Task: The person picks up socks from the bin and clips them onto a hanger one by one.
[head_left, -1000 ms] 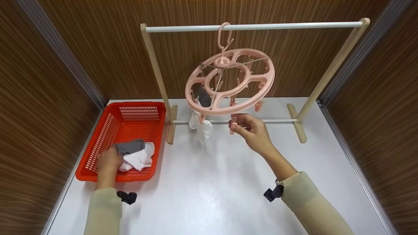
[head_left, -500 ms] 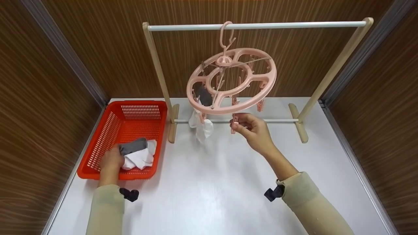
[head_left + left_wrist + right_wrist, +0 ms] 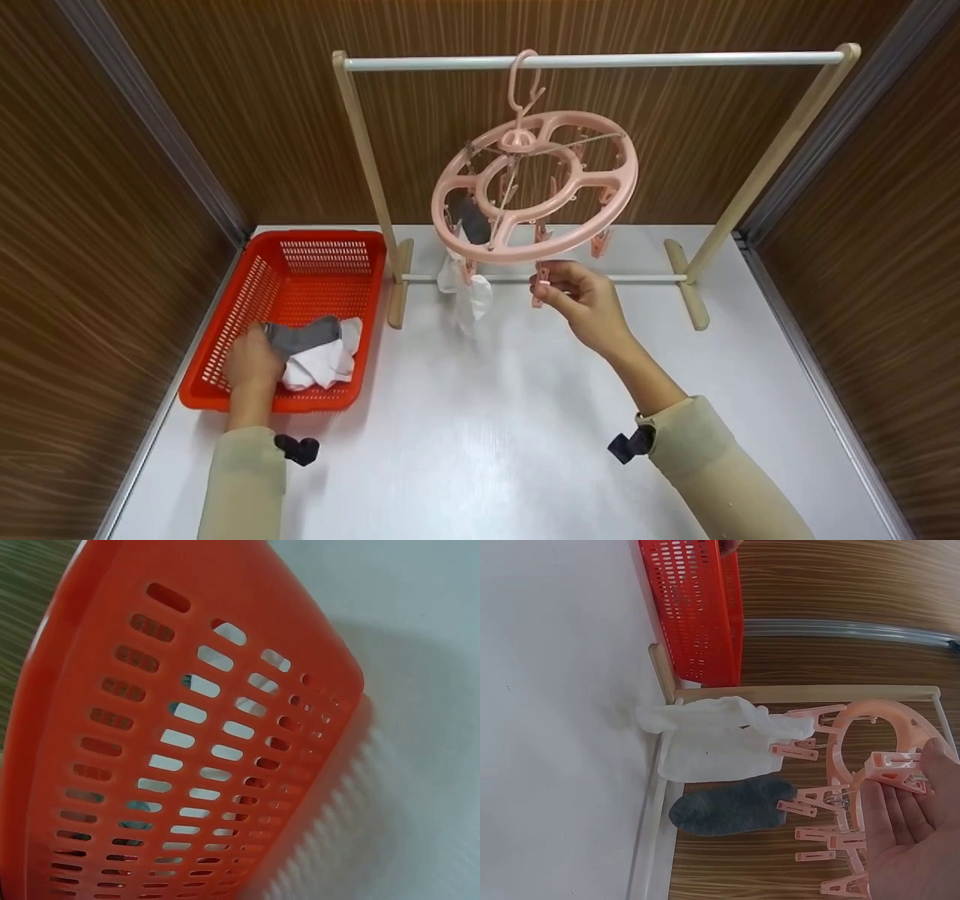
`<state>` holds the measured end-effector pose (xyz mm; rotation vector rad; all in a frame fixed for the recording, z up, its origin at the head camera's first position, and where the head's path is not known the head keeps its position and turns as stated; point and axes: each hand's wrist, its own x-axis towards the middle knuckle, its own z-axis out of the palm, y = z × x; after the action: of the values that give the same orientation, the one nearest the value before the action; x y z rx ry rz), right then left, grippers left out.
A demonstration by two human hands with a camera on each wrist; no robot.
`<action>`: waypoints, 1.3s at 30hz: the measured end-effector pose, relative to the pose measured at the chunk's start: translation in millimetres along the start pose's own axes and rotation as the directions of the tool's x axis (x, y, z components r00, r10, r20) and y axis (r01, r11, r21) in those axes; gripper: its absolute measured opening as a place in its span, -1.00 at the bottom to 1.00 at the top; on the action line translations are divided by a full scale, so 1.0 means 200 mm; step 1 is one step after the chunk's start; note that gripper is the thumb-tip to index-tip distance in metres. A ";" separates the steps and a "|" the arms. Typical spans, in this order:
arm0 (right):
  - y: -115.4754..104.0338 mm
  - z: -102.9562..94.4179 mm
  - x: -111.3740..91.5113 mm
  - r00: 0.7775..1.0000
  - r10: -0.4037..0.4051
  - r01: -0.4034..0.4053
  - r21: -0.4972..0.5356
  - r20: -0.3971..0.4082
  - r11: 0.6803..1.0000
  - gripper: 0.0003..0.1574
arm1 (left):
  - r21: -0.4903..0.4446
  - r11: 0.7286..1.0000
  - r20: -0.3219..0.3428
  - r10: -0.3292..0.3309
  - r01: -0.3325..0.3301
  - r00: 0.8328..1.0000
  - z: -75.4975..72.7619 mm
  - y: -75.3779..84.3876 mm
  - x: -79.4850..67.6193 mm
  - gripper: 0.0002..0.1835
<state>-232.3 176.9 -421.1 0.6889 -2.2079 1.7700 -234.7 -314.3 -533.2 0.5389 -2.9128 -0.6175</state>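
Note:
In the head view my left hand [image 3: 253,360] is inside the red basket [image 3: 373,300], gripping the left end of a grey sock [image 3: 311,335]; its fingertips are hidden. A white sock [image 3: 321,366] lies bunched below the grey one. My right hand [image 3: 589,304] pinches a pink clothespin [image 3: 538,289] under the front rim of the round pink drying hanger [image 3: 517,251]. The right wrist view shows this pinch, with thumb and fingers on the clothespin [image 3: 896,765]. White socks [image 3: 716,754] and a dark grey sock [image 3: 735,806] hang from other clips.
The hanger hooks over the white rail [image 3: 675,58] of a wooden-legged stand [image 3: 765,165]. Wood-grain panels enclose the white table [image 3: 480,435]. In the left wrist view the basket's slotted wall [image 3: 225,727] fills most of the frame.
My left hand shifts a little within the basket, and the grey sock's left part bends into a new shape. The right hand keeps its hold on the clothespin.

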 end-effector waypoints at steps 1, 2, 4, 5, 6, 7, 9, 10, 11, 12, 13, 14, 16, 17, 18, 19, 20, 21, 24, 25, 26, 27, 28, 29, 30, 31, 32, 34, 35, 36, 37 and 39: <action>0.00 0.00 0.00 1.000 0.000 0.000 0.004 0.003 1.000 -0.74 | -0.011 1.000 -0.021 -0.005 0.005 1.000 0.00 0.00 0.00 -0.50; 0.00 0.00 0.00 1.000 0.000 0.000 0.007 0.004 1.000 -0.74 | -0.030 1.000 -0.041 -0.011 0.010 0.999 -0.01 0.00 0.00 -0.52; 0.01 0.00 0.01 1.000 0.001 -0.001 0.012 0.007 1.000 -0.74 | -0.065 0.998 -0.087 -0.018 0.012 0.996 -0.02 0.01 -0.01 -0.58; 0.01 0.00 0.01 1.000 0.001 -0.001 0.013 0.007 1.000 -0.74 | -0.084 0.996 -0.112 -0.018 0.008 0.994 -0.02 0.01 -0.02 -0.61; 0.01 0.00 0.01 1.000 0.000 0.000 0.013 0.007 1.000 -0.74 | -0.106 0.994 -0.142 -0.013 -0.002 0.990 -0.02 0.01 -0.02 -0.64; 0.01 0.00 0.00 1.000 0.000 0.000 0.013 0.008 1.000 -0.73 | -0.128 0.992 -0.175 -0.005 -0.018 0.985 -0.02 0.01 -0.03 -0.67; 0.02 0.00 0.00 1.000 -0.001 0.001 0.011 0.008 1.000 -0.73 | -0.167 0.984 -0.245 0.021 -0.064 0.969 -0.02 0.02 -0.05 -0.73; 0.02 0.00 0.00 1.000 -0.001 0.001 0.010 0.009 1.000 -0.73 | -0.183 0.979 -0.276 0.034 -0.087 0.961 -0.02 0.02 -0.05 -0.74; 0.01 0.00 0.00 1.000 0.000 0.000 0.011 0.009 1.000 -0.73 | -0.199 0.974 -0.303 0.045 -0.109 0.952 -0.03 0.02 -0.06 -0.75; 0.01 0.00 0.00 1.000 0.002 -0.002 0.012 0.010 1.000 -0.74 | -0.213 0.968 -0.328 0.055 -0.130 0.943 -0.03 0.03 -0.07 -0.75; 0.01 0.00 -0.01 1.000 0.004 -0.004 0.011 0.009 1.000 -0.74 | -0.226 0.963 -0.345 0.061 -0.146 0.937 -0.03 0.04 -0.07 -0.74; 0.01 0.00 -0.01 1.000 0.006 -0.006 0.010 0.008 1.000 -0.74 | -0.234 0.960 -0.355 0.065 -0.156 0.933 -0.04 0.05 -0.08 -0.72; 0.01 0.00 -0.01 1.000 0.011 -0.011 0.008 0.007 1.000 -0.74 | -0.253 0.953 -0.367 0.068 -0.170 0.928 -0.05 0.06 -0.08 -0.68; 0.01 0.00 -0.01 1.000 0.013 -0.013 0.008 0.007 1.000 -0.74 | -0.260 0.949 -0.374 0.069 -0.176 0.925 -0.05 0.07 -0.08 -0.67; 0.01 0.00 -0.01 1.000 0.014 -0.014 0.006 0.007 1.000 -0.74 | -0.265 0.947 -0.380 0.072 -0.183 0.922 -0.05 0.08 -0.08 -0.68; 0.01 0.00 -0.01 1.000 0.013 -0.013 0.005 0.008 1.000 -0.74 | -0.270 0.944 -0.386 0.077 -0.192 0.919 -0.05 0.09 -0.08 -0.69; 0.01 0.00 0.00 1.000 0.012 -0.012 0.003 0.009 1.000 -0.73 | -0.275 0.939 -0.394 0.083 -0.204 0.915 -0.06 0.09 -0.08 -0.72; 0.01 0.00 0.00 1.000 0.011 -0.011 0.003 0.010 1.000 -0.73 | -0.281 0.935 -0.404 0.091 -0.218 0.910 -0.06 0.10 -0.08 -0.74; 0.01 0.01 0.00 1.000 0.007 -0.007 0.002 0.011 1.000 -0.73 | -0.281 0.926 -0.424 0.115 -0.251 0.898 -0.06 0.11 -0.08 -0.80; 0.01 0.01 0.00 1.000 0.007 -0.007 0.005 0.011 1.000 -0.74 | -0.283 0.923 -0.427 0.120 -0.259 0.896 -0.06 0.12 -0.08 -0.81; 0.01 0.01 0.00 1.000 0.009 -0.009 0.007 0.010 1.000 -0.74 | -0.285 0.921 -0.429 0.126 -0.266 0.895 -0.07 0.13 -0.08 -0.81; 0.01 0.01 0.00 1.000 0.010 -0.010 0.010 0.010 1.000 -0.74 | -0.287 0.918 -0.428 0.132 -0.273 0.894 -0.07 0.13 -0.08 -0.80; 0.01 0.00 0.00 1.000 0.010 -0.010 0.009 0.010 1.000 -0.74 | -0.291 0.916 -0.426 0.135 -0.277 0.895 -0.07 0.14 -0.08 -0.79; 0.01 0.00 0.00 1.000 0.011 -0.011 0.010 0.009 1.000 -0.74 | -0.299 0.912 -0.421 0.136 -0.279 0.897 -0.08 0.15 -0.08 -0.77; 0.01 0.00 0.00 1.000 0.010 -0.010 0.007 0.010 1.000 -0.74 | -0.313 0.908 -0.413 0.134 -0.279 0.901 -0.08 0.16 -0.08 -0.75; 0.01 0.00 0.00 1.000 0.007 -0.008 0.006 0.009 1.000 -0.74 | -0.325 0.905 -0.404 0.131 -0.276 0.905 -0.09 0.17 -0.08 -0.73; 0.01 0.00 0.00 1.000 0.005 -0.005 0.004 0.008 1.000 -0.74 | -0.335 0.902 -0.393 0.130 -0.273 0.910 -0.10 0.18 -0.08 -0.70; 0.00 0.00 0.00 1.000 0.001 -0.001 0.000 0.006 1.000 -0.74 | -0.352 0.900 -0.356 0.126 -0.258 0.926 -0.11 0.20 -0.08 -0.63; 0.00 -0.01 0.00 1.000 -0.001 0.001 0.000 0.004 1.000 -0.74 | -0.358 0.899 -0.332 0.130 -0.252 0.934 -0.12 0.21 -0.09 -0.58; 0.00 -0.01 0.00 1.000 -0.003 0.003 -0.002 0.002 1.000 -0.74 | -0.362 0.899 -0.309 0.135 -0.247 0.942 -0.13 0.22 -0.09 -0.54; 0.01 -0.01 0.00 1.000 -0.003 0.003 0.003 0.000 1.000 -0.74 | -0.363 0.898 -0.294 0.142 -0.248 0.945 -0.14 0.23 -0.09 -0.51; 0.03 -0.01 0.00 1.000 -0.001 0.001 0.011 -0.008 1.000 -0.74 | -0.368 0.895 -0.278 0.152 -0.252 0.948 -0.14 0.25 -0.10 -0.49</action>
<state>-235.8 179.1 -425.7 0.6838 -2.1939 1.7821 -227.3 -274.7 -486.7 0.2320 -2.4703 -1.0028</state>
